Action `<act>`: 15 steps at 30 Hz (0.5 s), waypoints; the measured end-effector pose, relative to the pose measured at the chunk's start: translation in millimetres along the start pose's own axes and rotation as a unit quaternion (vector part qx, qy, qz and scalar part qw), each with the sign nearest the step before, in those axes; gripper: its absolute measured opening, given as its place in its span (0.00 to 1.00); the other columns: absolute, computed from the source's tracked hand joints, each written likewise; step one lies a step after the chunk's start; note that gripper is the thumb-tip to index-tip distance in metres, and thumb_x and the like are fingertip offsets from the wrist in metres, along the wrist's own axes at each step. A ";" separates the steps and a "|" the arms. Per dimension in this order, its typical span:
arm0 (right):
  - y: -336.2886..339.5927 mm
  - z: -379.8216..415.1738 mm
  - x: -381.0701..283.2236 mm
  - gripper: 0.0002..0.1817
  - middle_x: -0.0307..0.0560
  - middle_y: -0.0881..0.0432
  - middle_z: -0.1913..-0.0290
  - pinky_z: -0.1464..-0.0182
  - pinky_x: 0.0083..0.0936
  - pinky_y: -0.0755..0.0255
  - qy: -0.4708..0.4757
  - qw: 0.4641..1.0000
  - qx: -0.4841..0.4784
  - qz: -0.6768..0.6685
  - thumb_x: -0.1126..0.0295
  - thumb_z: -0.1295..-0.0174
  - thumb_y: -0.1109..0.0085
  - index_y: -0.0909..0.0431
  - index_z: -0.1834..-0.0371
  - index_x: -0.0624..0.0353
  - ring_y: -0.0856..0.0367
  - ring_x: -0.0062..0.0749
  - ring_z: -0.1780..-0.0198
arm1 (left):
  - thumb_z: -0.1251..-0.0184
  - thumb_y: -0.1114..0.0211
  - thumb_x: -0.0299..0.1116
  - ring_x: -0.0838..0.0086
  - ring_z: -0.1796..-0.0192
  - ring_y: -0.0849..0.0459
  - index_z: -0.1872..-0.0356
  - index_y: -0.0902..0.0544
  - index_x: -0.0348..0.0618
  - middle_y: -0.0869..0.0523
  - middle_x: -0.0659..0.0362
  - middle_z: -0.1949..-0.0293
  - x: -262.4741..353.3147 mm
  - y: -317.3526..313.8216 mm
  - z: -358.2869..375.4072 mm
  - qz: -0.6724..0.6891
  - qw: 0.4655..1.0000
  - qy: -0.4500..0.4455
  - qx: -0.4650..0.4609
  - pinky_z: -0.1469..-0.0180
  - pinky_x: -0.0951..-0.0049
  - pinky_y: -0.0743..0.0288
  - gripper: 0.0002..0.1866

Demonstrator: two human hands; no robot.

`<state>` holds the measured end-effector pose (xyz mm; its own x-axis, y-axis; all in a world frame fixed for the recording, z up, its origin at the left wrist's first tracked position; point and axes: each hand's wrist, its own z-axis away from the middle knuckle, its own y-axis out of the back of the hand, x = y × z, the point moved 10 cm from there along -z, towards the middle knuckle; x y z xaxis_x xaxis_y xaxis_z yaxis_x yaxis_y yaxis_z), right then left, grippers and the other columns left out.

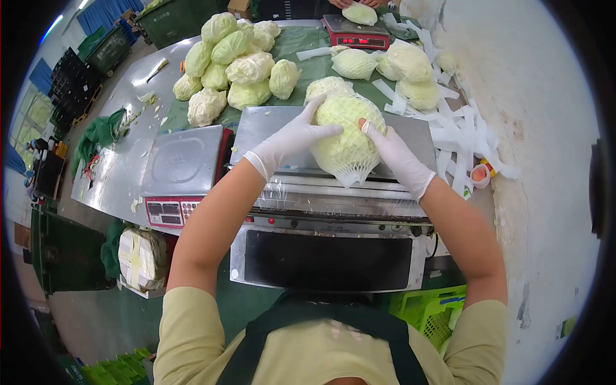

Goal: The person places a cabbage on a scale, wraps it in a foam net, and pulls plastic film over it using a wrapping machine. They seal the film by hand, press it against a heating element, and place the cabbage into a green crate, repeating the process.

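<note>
A pale green cabbage (346,131) in a white foam net is held up between my two gloved hands, over the metal top of a film-wrapping machine (256,125). My left hand (292,138) presses its left side, thumb across the front and fingers reaching behind. On the right side, my right hand (394,154) grips with the thumb on the net; its other fingers are mostly hidden. The net's loose end hangs at the bottom of the cabbage. Just behind it, another netted cabbage (328,86) is partly covered.
Left of the machine stands a scale (181,163). Bare cabbages (231,67) are heaped behind it. Netted cabbages (410,70) and loose foam nets (471,138) lie at the right by the wall. Across the table, a person's hands (340,3) hold a cabbage on a red scale (356,40).
</note>
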<state>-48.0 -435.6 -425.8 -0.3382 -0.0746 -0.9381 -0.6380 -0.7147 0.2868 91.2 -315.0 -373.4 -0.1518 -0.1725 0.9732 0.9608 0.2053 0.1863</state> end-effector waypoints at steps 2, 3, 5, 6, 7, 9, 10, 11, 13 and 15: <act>4.2 5.8 0.8 0.48 0.65 0.18 0.48 0.41 0.30 0.27 0.000 0.998 0.039 0.054 0.35 0.37 0.43 0.31 0.39 0.80 0.20 0.44 0.41 | 0.36 0.29 0.48 0.61 0.29 0.30 0.19 0.52 0.50 0.32 0.46 0.29 5.0 2.9 0.8 0.000 1.000 0.008 -0.025 0.29 0.63 0.37 0.51; 2.0 19.8 -8.2 0.48 0.65 0.18 0.48 0.41 0.31 0.27 -0.009 0.996 0.051 0.072 0.34 0.36 0.44 0.30 0.39 0.78 0.20 0.44 0.40 | 0.36 0.29 0.48 0.61 0.29 0.30 0.19 0.52 0.51 0.32 0.46 0.29 5.4 1.2 4.6 0.002 0.999 0.016 -0.039 0.29 0.63 0.37 0.51; -1.7 30.8 -18.6 0.47 0.63 0.17 0.48 0.41 0.32 0.27 -0.008 0.996 0.024 0.091 0.33 0.36 0.45 0.28 0.38 0.75 0.20 0.45 0.40 | 0.35 0.30 0.48 0.61 0.28 0.32 0.19 0.52 0.51 0.33 0.46 0.28 9.7 -1.6 9.6 -0.007 0.999 0.013 -0.051 0.28 0.62 0.38 0.50; -1.3 29.9 -22.8 0.46 0.62 0.17 0.47 0.41 0.32 0.27 0.002 0.996 -0.012 0.093 0.33 0.36 0.45 0.27 0.39 0.73 0.20 0.45 0.41 | 0.35 0.30 0.48 0.61 0.28 0.32 0.19 0.52 0.51 0.33 0.47 0.28 12.7 -5.4 8.8 -0.014 0.998 0.008 -0.062 0.28 0.62 0.38 0.50; 2.4 32.5 -25.2 0.45 0.61 0.17 0.47 0.41 0.33 0.27 0.011 0.995 -0.045 0.094 0.33 0.37 0.45 0.26 0.39 0.71 0.19 0.45 0.41 | 0.34 0.31 0.48 0.61 0.27 0.33 0.19 0.52 0.51 0.34 0.46 0.27 16.8 -3.7 7.3 -0.015 0.999 -0.013 -0.046 0.28 0.62 0.38 0.50; 47.5 49.7 -34.3 0.43 0.61 0.17 0.46 0.42 0.35 0.26 0.045 0.979 0.078 0.183 0.34 0.38 0.42 0.24 0.40 0.67 0.18 0.47 0.43 | 0.34 0.31 0.47 0.61 0.26 0.35 0.19 0.52 0.51 0.35 0.46 0.27 19.2 -3.1 15.8 -0.011 0.998 -0.051 -0.018 0.28 0.62 0.38 0.49; 68.2 61.3 -41.0 0.41 0.61 0.17 0.46 0.42 0.35 0.26 0.062 0.962 0.135 0.229 0.35 0.39 0.41 0.23 0.40 0.66 0.17 0.48 0.44 | 0.32 0.32 0.47 0.60 0.26 0.35 0.20 0.50 0.50 0.35 0.46 0.26 24.6 1.4 28.6 -0.002 0.997 -0.074 0.018 0.29 0.63 0.36 0.47; 86.3 79.3 -46.3 0.39 0.60 0.16 0.49 0.44 0.35 0.26 0.068 0.941 0.186 0.275 0.38 0.40 0.39 0.23 0.42 0.65 0.17 0.46 0.47 | 0.34 0.30 0.45 0.60 0.27 0.32 0.21 0.46 0.46 0.33 0.44 0.28 26.0 14.5 42.1 -0.069 0.990 -0.101 0.071 0.30 0.66 0.35 0.46; 107.9 127.5 -51.0 0.34 0.57 0.15 0.56 0.47 0.34 0.25 0.086 0.887 0.275 0.361 0.43 0.42 0.34 0.21 0.47 0.64 0.16 0.42 0.52 | 0.36 0.28 0.43 0.58 0.32 0.26 0.27 0.37 0.41 0.28 0.41 0.33 26.5 40.5 82.7 -0.190 0.960 -0.126 0.162 0.34 0.67 0.30 0.41; 106.2 152.3 -9.1 0.26 0.52 0.15 0.64 0.56 0.37 0.24 -0.002 0.878 0.253 0.407 0.50 0.46 0.31 0.21 0.56 0.61 0.15 0.43 0.59 | 0.37 0.29 0.45 0.56 0.42 0.18 0.36 0.28 0.40 0.19 0.41 0.44 15.6 53.5 124.2 -0.322 0.918 -0.039 0.226 0.44 0.64 0.23 0.33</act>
<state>-218.0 -404.9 -357.3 -0.8261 -0.4135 -0.3828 -0.4100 -0.0248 0.9117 111.4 -187.0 -331.6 -0.6882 -0.3318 0.6452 0.4738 0.4680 0.7460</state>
